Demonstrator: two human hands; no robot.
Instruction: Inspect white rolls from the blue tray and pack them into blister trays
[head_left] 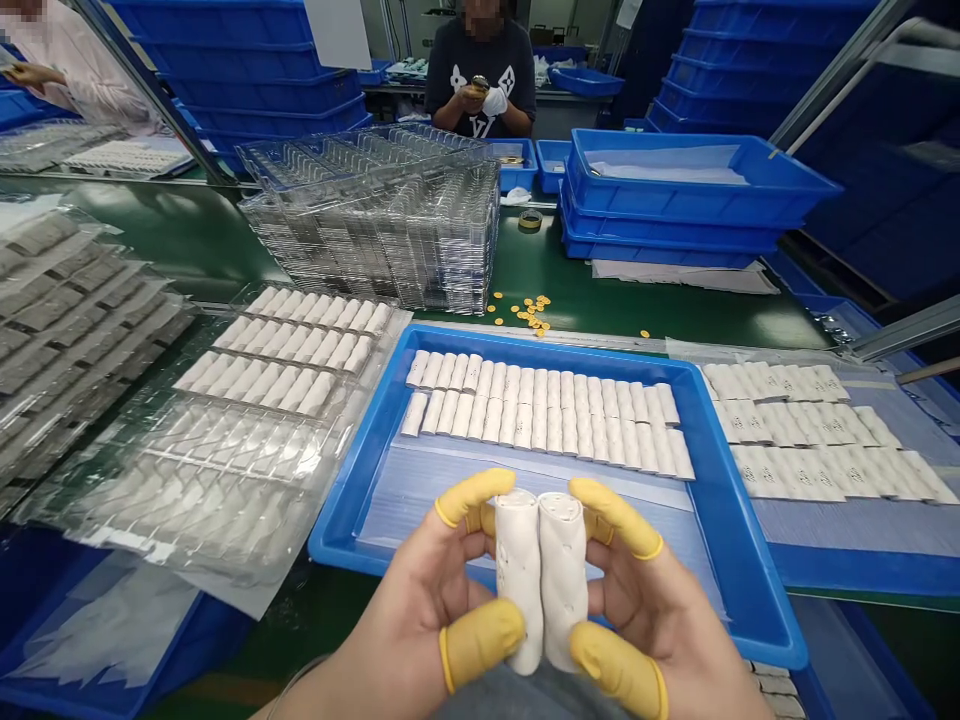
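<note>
My left hand [420, 590] and my right hand [645, 600] hover over a blue tray, with yellow finger cots on thumbs and forefingers. The left hand pinches one white wrapped cylinder [519, 580] and the right hand pinches another [562, 580]. The two stand side by side, touching along their length, with their hollow ends toward the far side. Below them, the blue plastic tray [739, 500] holds tightly packed rows of similar white cylinders [540, 410] on a pale sheet.
Transparent blister trays [277, 350] with white cylinders lie left of the tray, beside a tall transparent stack [375, 230]. Small gold discs [529, 312] are scattered on the green bench. Stacked blue crates [690, 190] stand behind; a co-worker [480, 85] sits beyond.
</note>
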